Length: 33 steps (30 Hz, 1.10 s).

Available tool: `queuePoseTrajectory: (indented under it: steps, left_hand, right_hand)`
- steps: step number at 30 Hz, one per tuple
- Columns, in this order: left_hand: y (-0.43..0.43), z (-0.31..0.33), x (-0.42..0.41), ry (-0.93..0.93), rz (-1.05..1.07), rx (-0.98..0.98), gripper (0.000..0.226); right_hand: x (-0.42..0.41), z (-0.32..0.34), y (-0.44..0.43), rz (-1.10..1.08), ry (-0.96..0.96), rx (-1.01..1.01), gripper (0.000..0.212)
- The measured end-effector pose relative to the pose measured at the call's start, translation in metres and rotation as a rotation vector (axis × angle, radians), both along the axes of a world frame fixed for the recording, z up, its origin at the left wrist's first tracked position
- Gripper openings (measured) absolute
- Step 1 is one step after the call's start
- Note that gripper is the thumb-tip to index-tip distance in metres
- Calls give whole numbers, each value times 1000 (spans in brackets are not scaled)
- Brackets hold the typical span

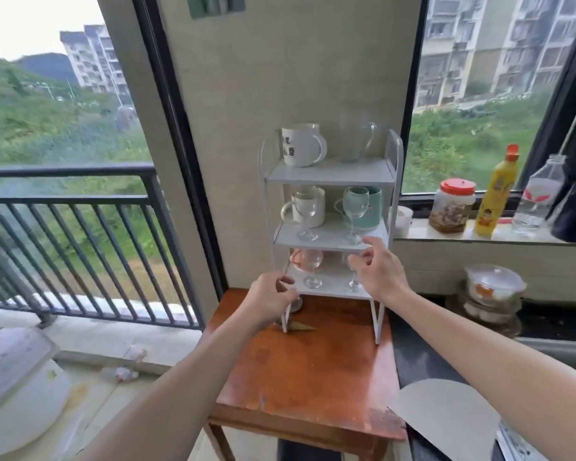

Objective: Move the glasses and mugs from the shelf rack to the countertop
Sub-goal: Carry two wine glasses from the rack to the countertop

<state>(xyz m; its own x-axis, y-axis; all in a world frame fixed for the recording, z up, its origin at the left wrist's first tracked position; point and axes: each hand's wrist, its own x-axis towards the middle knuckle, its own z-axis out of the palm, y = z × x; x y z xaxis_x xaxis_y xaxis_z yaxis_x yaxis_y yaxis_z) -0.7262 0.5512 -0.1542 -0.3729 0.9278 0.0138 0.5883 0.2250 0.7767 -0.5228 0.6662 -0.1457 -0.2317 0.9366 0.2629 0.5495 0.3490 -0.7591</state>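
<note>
We see a worn wooden table (308,367) between balcony railing (80,207) and dark countertop (423,354). On it, the white shelf rack (330,176) holds mugs and glasses. Left hand (271,299) and right hand (381,271) hover empty, fingers spread.

Hands (326,277) near rack (330,174) (both empty)

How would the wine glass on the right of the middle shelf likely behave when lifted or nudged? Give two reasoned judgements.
The wine glass looks thin and clear, so it is probably fragile. Its tall stem over a small foot suggests it tips easily if nudged, possibly against the green mug close behind.
</note>
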Motion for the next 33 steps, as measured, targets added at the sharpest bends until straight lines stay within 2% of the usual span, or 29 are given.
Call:
queuePoseTrajectory:
  steps: [2,6,10,14,17,20,29,33]
  left_hand:
    - [36,5,-6,-106,48,70,29]
    - [106,14,-20,-163,85,114,48]
    - [161,20,-28,-239,118,164,67]
    - [192,17,-32,-359,98,217,63]
    - [206,14,-34,-467,27,250,45]
    - [215,14,-39,-501,-41,268,37]
    - [173,19,-32,-607,-438,160,64]
    - [157,8,0,-685,-592,22,52]
  right_hand:
    - [-11,-3,27,-44,80,-39,55]
    - [-29,-13,78,-122,167,-108,69]
    - [-45,-15,117,-105,432,-193,75]
    - [-57,-12,136,-83,539,-228,66]
    - [-63,-7,137,-63,557,-182,48]
    - [-67,-3,135,-65,579,-194,56]
    - [-30,-9,69,-157,690,-260,45]
    - [5,-28,21,-311,712,-271,41]
